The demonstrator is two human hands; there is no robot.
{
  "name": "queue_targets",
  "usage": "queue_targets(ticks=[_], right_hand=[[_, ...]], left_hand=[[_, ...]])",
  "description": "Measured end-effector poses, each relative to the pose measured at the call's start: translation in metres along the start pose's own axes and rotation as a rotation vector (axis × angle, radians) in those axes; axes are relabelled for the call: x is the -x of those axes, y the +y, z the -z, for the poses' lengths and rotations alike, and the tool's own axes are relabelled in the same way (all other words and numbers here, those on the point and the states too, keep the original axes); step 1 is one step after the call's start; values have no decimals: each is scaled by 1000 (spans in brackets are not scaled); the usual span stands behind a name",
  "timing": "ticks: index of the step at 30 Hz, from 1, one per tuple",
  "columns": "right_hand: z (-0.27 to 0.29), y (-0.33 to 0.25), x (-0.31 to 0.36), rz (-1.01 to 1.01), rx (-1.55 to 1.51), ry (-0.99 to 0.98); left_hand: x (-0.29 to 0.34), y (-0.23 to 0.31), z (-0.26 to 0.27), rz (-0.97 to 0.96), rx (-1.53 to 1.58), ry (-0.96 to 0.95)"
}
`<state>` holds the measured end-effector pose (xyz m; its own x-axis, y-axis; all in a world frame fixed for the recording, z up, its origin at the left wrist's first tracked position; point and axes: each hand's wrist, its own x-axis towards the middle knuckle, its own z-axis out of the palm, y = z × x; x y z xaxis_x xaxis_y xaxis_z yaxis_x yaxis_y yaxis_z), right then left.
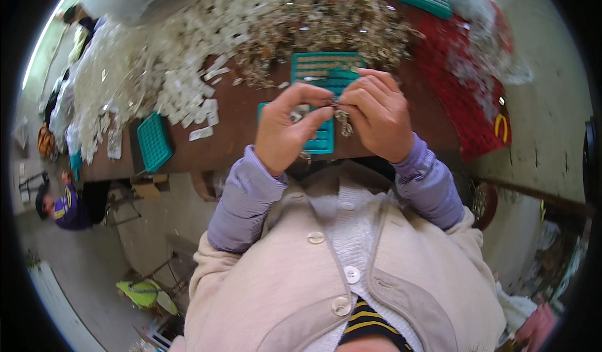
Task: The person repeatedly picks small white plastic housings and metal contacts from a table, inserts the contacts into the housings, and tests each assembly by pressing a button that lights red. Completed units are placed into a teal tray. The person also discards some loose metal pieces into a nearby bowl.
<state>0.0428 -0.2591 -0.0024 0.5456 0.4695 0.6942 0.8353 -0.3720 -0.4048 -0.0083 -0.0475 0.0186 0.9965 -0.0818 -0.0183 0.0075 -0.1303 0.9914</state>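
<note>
Above the near edge of the brown table, my left hand (285, 129) and my right hand (379, 113) meet with their fingertips pinched together. A small metallic chain (343, 126) dangles from between them, and both hands are closed on it at its upper end. Fingers hide just how it is gripped. Beneath the hands lies a teal slotted tray (325, 142), partly covered by my left hand. Another teal tray (301, 58), with rows of small tan pieces, lies just beyond.
A big heap of tangled metal chains (338, 22) lies at the back, beside a pile of small clear plastic bags (182, 57). A teal tray (154, 142) sits at the left edge. Red cloth (451, 69) and yellow-handled pliers (500, 128) are at right. A person (72, 208) sits far left.
</note>
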Motion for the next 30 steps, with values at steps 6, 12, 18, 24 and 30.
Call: queue_targets(ticks=[6,12,18,24,30], right_hand=[[4,8,-24,-43,70,91],[-4,23,-16,-332,-316,123],[2,17,0,-619,-829,296],[-21,0,-12,-383,-714,166],[-11,-7,-9,-425,-604,203]], left_hand=[[1,-7,68,-213,-701,270],[-36,-30,154,-1,-1339,400],[-68,-32,165,-15,-1467,382],[-43,1,65,6,-310,207],[-26,14,10,164,140,52]])
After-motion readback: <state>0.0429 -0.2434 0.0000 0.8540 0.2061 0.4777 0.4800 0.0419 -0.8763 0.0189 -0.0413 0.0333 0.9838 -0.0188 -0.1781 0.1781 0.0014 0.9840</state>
